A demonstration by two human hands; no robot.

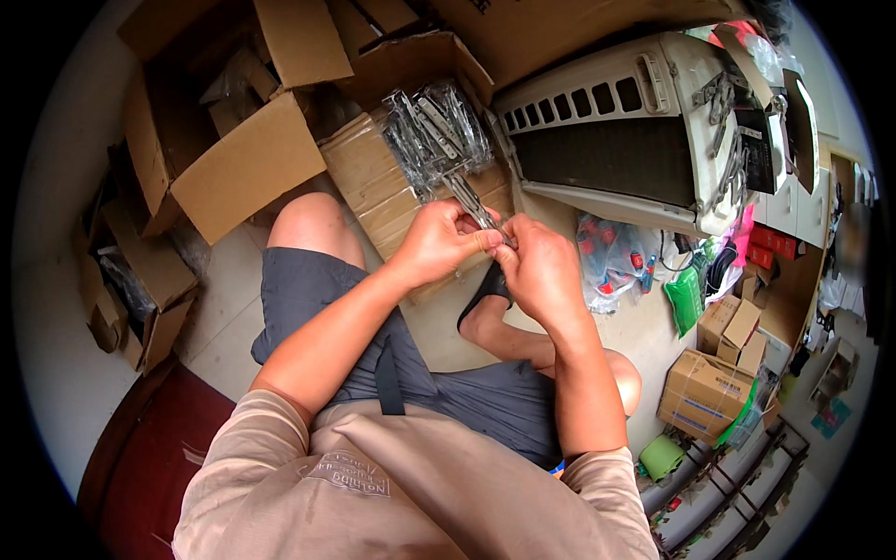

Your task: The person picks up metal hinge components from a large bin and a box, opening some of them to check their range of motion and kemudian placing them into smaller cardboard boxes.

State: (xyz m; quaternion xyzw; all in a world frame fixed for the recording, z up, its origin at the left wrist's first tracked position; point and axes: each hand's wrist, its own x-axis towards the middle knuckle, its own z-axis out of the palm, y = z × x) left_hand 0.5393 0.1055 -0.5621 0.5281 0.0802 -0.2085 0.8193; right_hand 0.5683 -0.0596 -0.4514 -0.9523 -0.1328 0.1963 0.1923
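Observation:
Both of my hands meet in front of me, around a slim, silvery metal hinge stay with linked arms. My left hand closes on it from the left, thumb and fingers pinching its near end. My right hand grips the same end from the right; its fingertips are partly hidden. The stay points away from me toward a pile of similar metal stays, several in clear plastic wrap. That pile lies on an opened cardboard box on the floor.
Open cardboard boxes crowd the left. At right a pale plastic crate lies on its side, with metal linkages hanging on its end. Beyond are plastic bags, a green packet, a taped carton and a dark rack.

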